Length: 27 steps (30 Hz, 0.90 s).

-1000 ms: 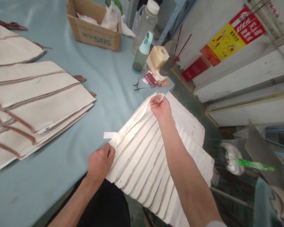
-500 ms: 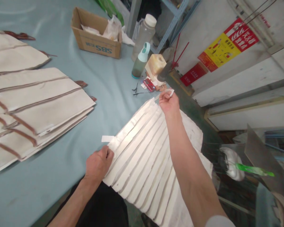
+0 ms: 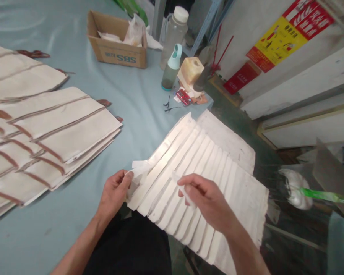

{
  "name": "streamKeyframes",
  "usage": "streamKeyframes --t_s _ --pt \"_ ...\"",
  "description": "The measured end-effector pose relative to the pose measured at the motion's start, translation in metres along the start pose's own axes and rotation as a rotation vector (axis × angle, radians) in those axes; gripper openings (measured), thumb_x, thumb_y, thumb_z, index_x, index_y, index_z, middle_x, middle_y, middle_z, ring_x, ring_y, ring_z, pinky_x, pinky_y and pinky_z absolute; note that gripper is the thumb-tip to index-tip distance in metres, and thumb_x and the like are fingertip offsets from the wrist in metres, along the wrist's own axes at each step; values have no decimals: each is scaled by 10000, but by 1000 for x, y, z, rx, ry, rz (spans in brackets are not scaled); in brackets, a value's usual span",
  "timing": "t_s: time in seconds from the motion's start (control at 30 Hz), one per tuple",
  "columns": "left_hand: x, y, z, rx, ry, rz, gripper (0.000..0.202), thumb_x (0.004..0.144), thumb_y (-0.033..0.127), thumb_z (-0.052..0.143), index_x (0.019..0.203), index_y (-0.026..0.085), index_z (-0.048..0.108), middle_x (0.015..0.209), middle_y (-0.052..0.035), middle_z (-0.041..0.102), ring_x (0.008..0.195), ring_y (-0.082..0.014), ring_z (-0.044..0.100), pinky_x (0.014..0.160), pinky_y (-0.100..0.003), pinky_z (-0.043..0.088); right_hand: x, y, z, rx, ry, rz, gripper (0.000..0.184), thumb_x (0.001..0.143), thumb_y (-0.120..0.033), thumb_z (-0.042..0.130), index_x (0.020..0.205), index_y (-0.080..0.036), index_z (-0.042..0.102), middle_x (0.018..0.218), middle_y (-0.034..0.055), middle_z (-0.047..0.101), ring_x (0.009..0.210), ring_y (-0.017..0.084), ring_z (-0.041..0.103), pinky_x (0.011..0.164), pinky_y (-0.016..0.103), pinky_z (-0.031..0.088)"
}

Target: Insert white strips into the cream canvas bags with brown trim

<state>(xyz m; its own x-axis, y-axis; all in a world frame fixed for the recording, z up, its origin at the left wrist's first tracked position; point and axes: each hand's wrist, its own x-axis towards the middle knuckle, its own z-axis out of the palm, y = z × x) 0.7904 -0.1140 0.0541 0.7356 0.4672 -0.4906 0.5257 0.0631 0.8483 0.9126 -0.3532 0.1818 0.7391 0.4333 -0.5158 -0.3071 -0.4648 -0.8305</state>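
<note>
A fanned row of overlapping cream sheets (image 3: 186, 160) lies across the table corner and over my lap, its long edges running side by side. At its left end my left hand (image 3: 116, 191) is closed, thumb and fingers pinching the corner of the top sheet, which lifts slightly. A short white tab (image 3: 137, 164) sticks out just beyond that corner. Above the middle of the row, my right hand (image 3: 203, 196) is closed around a narrow white strip (image 3: 189, 196), whose ends show on both sides of the fingers. Whether the strip is paper or tape, I cannot tell.
Stacks of cream panels with brown edging (image 3: 74, 122) cover the left of the blue-grey table (image 3: 74, 214). Farther back stand a cardboard box (image 3: 117, 57), a green-tinted bottle (image 3: 171, 70), a large clear bottle (image 3: 174, 34) and a yellowish block (image 3: 191, 70). A white bag (image 3: 294, 189) sits at right.
My right hand has come from the far end of the row back toward me, carrying the white strip. My left hand now pinches the top sheet's corner and lifts it.
</note>
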Motion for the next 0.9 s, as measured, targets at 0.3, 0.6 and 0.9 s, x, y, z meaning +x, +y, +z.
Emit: streamKeyframes --t_s 0.3,0.6,0.9 --pt "26 35 -18 -80 -246 -181 408 1129 441 680 816 189 604 654 90 534 499 -97 483 533 -237 483 -34 41 131 -10 -113 -149 312 962 -128 514 1059 -196 802 945 58 819 847 184 771 774 273 592" --pt "71 116 -36 180 -511 -186 347 1090 287 756 785 159 652 683 71 620 533 -93 552 531 -215 495 -3 42 286 -157 -194 -511 334 1017 -98 595 1289 -194 764 1225 90 823 1197 227 780 1116 312 586" --pt "61 103 -8 233 -580 -207 237 1106 353 740 989 149 713 831 29 688 613 -110 619 573 -238 556 -38 76 409 -5 -558 -14 509 897 -80 668 1399 -157 672 1317 177 766 1303 363 746 1123 514 614"
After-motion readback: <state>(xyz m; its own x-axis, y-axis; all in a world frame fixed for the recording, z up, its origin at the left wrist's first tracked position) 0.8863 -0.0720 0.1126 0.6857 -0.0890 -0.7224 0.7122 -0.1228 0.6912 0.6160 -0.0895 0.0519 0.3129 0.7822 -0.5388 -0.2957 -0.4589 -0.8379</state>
